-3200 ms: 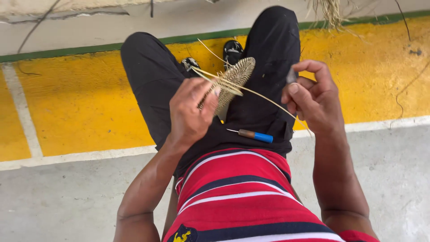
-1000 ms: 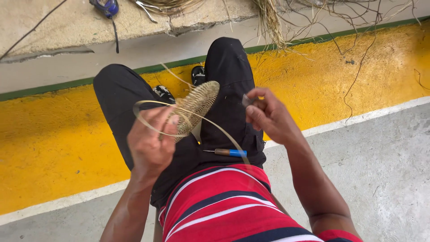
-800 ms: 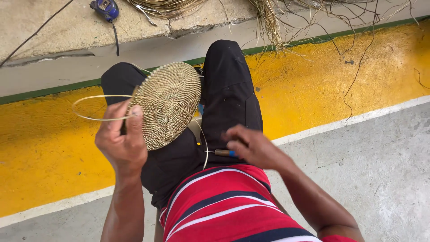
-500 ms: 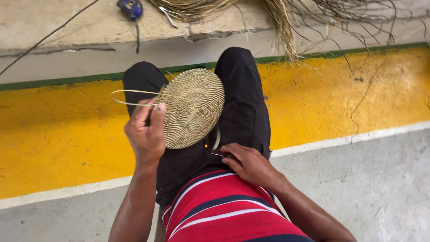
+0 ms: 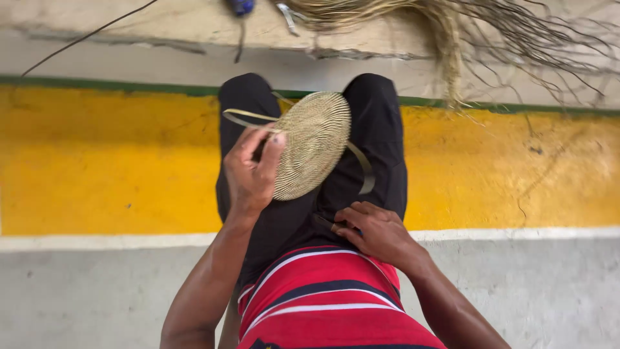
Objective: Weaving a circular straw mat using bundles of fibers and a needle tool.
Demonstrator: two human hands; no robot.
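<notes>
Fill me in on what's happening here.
A seated person is working on a round woven disc, coiled from pale straw-like fibre. The left hand grips the disc at its edge and holds it up over the lap, with a loose flat strip trailing off it. The right hand is down on the lap, fingers on a small tool lying there, mostly hidden. A bundle of loose fibre lies on the concrete ledge ahead.

A loose bundle of dry straw-coloured fibres (image 5: 452,26) lies on the pale concrete ledge (image 5: 161,29), above the yellow painted floor band (image 5: 103,168) and grey concrete floor (image 5: 97,297).
</notes>
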